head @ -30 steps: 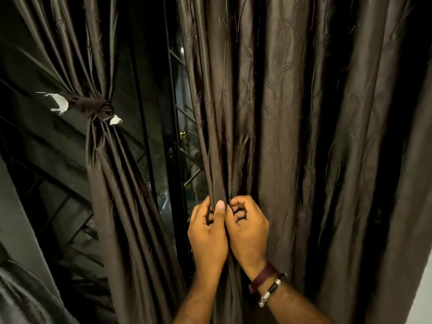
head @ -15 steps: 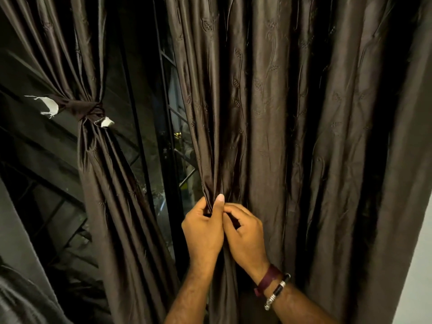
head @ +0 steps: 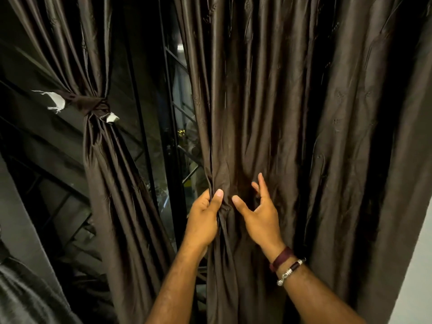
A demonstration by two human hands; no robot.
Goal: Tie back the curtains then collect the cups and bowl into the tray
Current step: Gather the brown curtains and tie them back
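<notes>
Your left hand grips the near edge of the right-hand curtain, thumb laid flat over a gathered bunch of the dark brown fabric and the fingers wrapped behind it, out of sight. Your right hand is just beside it with nothing in its grasp: thumb stretched toward the bunch, fingers spread and lifted against the folds, their tips touching or nearly touching the cloth; which of the two cannot be told. On that wrist you wear a maroon band and, just below it, a silver-beaded bracelet.

The right-hand curtain hangs loose in long vertical pleats, filling the middle and right of the view, and is not tied. The left-hand curtain is already cinched at mid-height by a brown tie-back, whose frayed white ends stick out to either side; below the knot it falls in a narrow twisted column.

Between the two curtains stands a dark window frame, with metal grille bars and dim shapes behind the glass. A pale wall shows at the lower right edge.
</notes>
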